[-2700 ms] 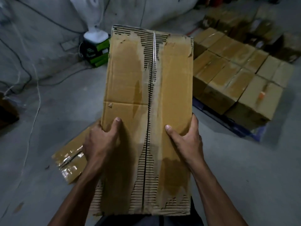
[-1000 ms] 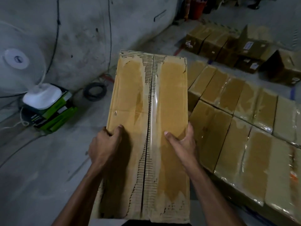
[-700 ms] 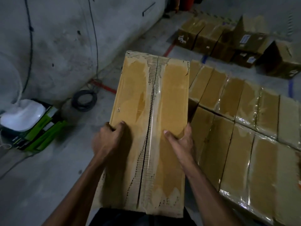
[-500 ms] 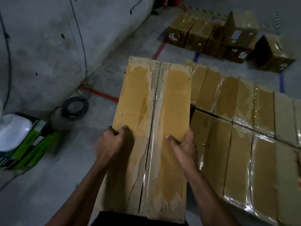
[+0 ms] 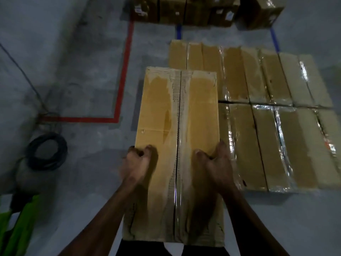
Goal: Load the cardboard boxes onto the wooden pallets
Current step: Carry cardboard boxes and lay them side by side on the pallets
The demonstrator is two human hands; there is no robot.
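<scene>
Beside stacked boxes (image 5: 258,111) | left hand (image 5: 135,163), right hand (image 5: 216,163) grip cardboard box (image 5: 177,117)

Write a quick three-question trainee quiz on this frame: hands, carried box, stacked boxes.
1. True or false: both hands grip the carried box.
2. The stacked boxes lie on which side of it: A left, B right?
3. What colour is the floor line to its left?

Key: 1 true, the left hand and right hand hold its long edges; 2 B; 3 red.
</scene>
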